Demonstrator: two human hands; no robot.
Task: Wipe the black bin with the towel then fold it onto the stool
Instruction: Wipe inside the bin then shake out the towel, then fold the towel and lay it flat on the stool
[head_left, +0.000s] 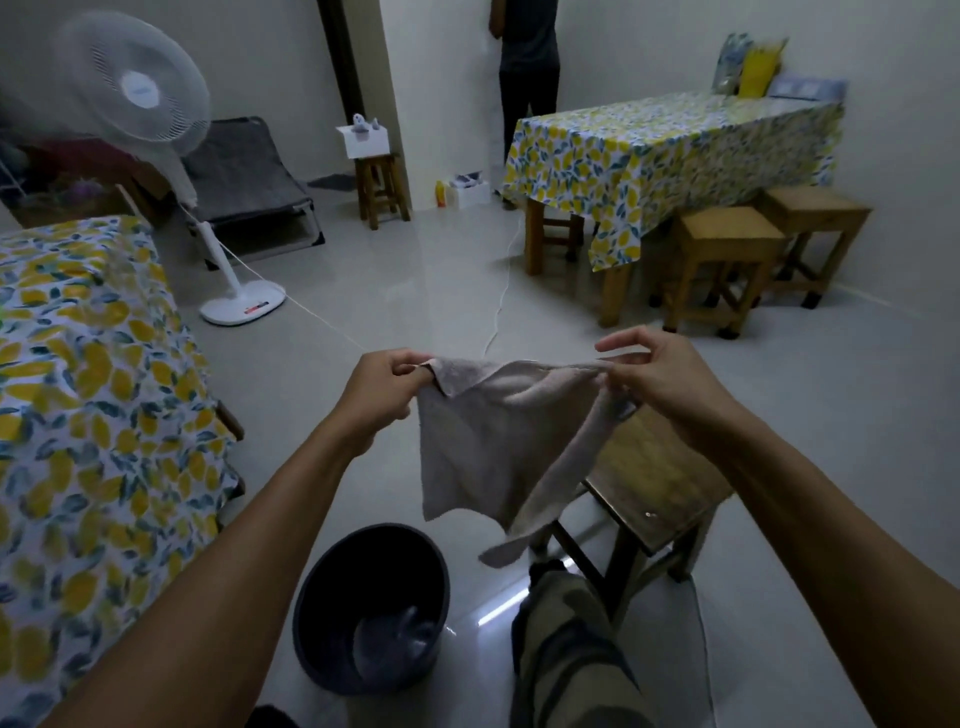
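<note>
Left hand (382, 387) and right hand (657, 376) fingers pinch the towel (493, 441) corners above the stool (657, 483) and black bin (371, 608); no readable writing.

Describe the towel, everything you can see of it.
The towel is small, pale beige-grey and looks like terry cloth. It is held up in the air by its top edge, the left hand pinching one corner and the right hand the other. That edge sags slightly between them. The left corner is turned over in a small flap. The body hangs limp and creased, its right side drooping lower into a narrow tail. It hangs in front of the stool and above the bin, touching neither as far as shows.
</note>
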